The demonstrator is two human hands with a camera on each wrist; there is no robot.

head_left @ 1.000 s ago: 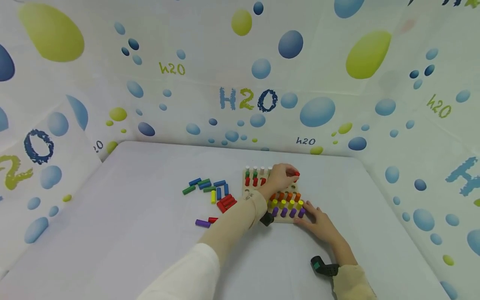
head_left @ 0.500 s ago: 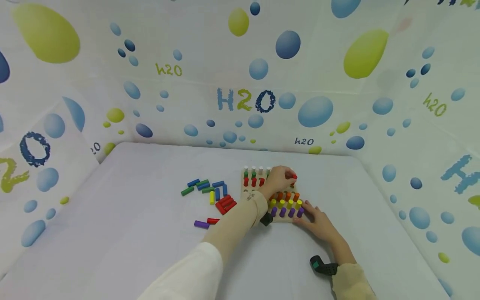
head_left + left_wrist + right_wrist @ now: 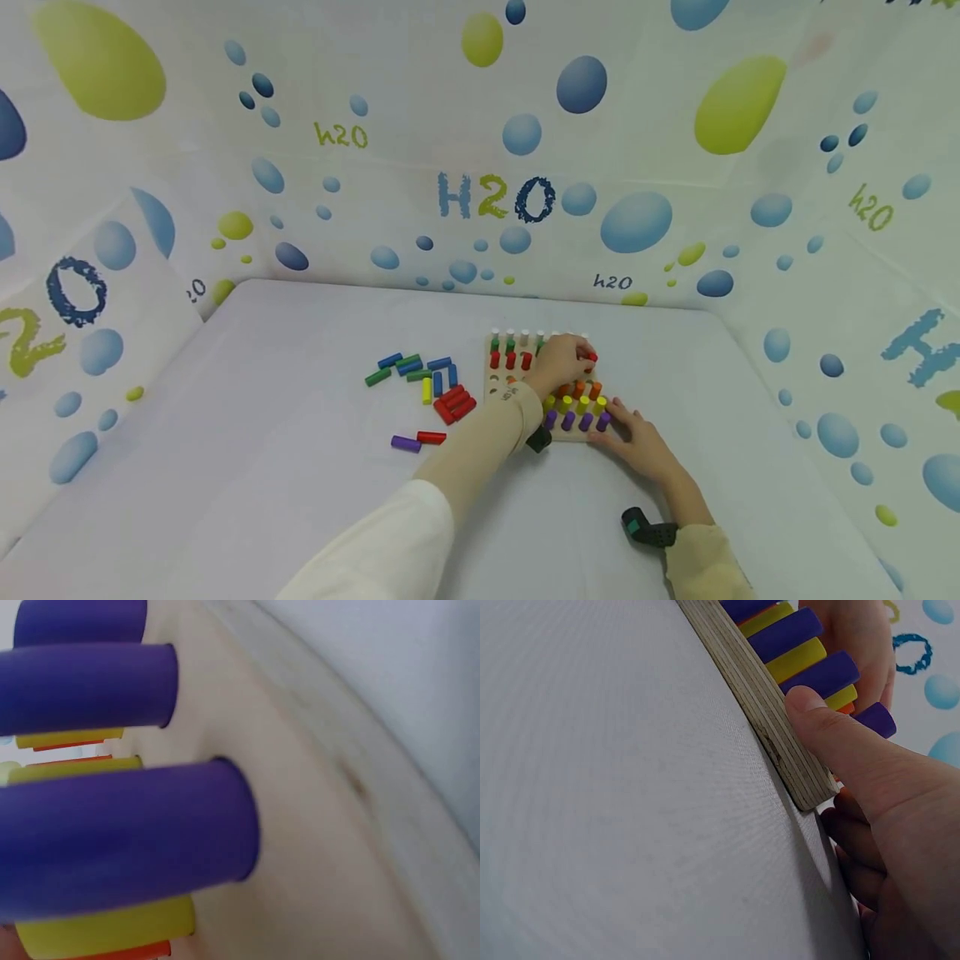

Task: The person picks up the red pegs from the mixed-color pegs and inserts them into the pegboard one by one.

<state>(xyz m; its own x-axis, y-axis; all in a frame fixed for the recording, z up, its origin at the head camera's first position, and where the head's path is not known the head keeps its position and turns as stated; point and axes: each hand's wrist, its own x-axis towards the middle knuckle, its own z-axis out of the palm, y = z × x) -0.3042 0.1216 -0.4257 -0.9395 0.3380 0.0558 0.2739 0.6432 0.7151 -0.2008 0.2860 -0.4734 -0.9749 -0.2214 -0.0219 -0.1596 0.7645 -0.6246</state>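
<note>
My left hand (image 3: 558,364) reaches across a wooden pegboard (image 3: 577,436) and pinches a red peg (image 3: 592,357) over the right end of the red row. White, green and red pegs (image 3: 511,361) stand in the far rows. Nearer come orange pegs (image 3: 596,390), yellow pegs (image 3: 584,406) and purple pegs (image 3: 586,422). My left hand and forearm hide the board's middle. At the near right corner my right hand (image 3: 639,443) holds the board, thumb (image 3: 832,724) on the front edge and fingers along the side. Large purple pegs (image 3: 127,832) fill the left wrist view.
Left of the board lie loose pegs: blue pegs (image 3: 438,364), green pegs (image 3: 378,377), a yellow peg (image 3: 427,391) and several red pegs (image 3: 455,403). Closer to me are a purple peg (image 3: 406,444) and another red peg (image 3: 431,437). Patterned sheeting (image 3: 390,208) surrounds the white table (image 3: 225,433).
The red peg in my left hand has come down slightly toward the board. My right hand keeps its place at the corner. The head view has shifted a little.
</note>
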